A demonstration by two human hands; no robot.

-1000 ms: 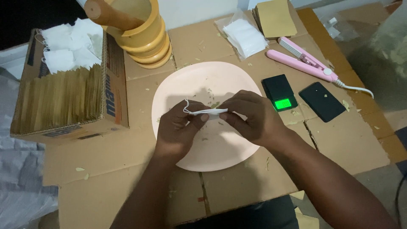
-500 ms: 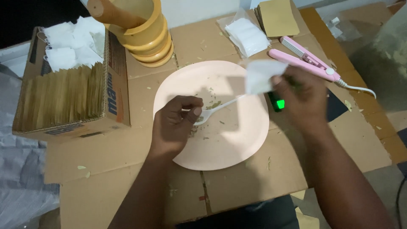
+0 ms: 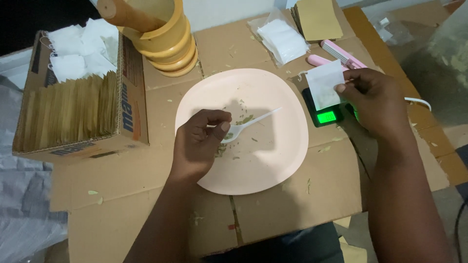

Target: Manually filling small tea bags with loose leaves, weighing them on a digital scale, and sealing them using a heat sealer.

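Note:
My left hand point(image 3: 200, 141) grips a white plastic spoon point(image 3: 253, 122) over a pale pink plate point(image 3: 278, 160) that carries a few green leaf crumbs. My right hand point(image 3: 375, 100) pinches a small white paper sachet point(image 3: 324, 83) by its edge, holding it just above a small black scale point(image 3: 324, 114) with a lit green display. The sachet hangs apart from the plate, off its right rim.
A cardboard box point(image 3: 80, 112) of tan envelopes and white sachets stands at the left. A stack of yellow bowls point(image 3: 163, 39) sits behind the plate. A bag of white sachets point(image 3: 282, 39), tan envelopes point(image 3: 319, 17) and a pink sealing tool point(image 3: 341, 56) lie at the back right.
Both hands were together over the plate's middle a second ago. My right hand has since carried the sachet rightward to above the scale, while the left stays on the plate with the spoon.

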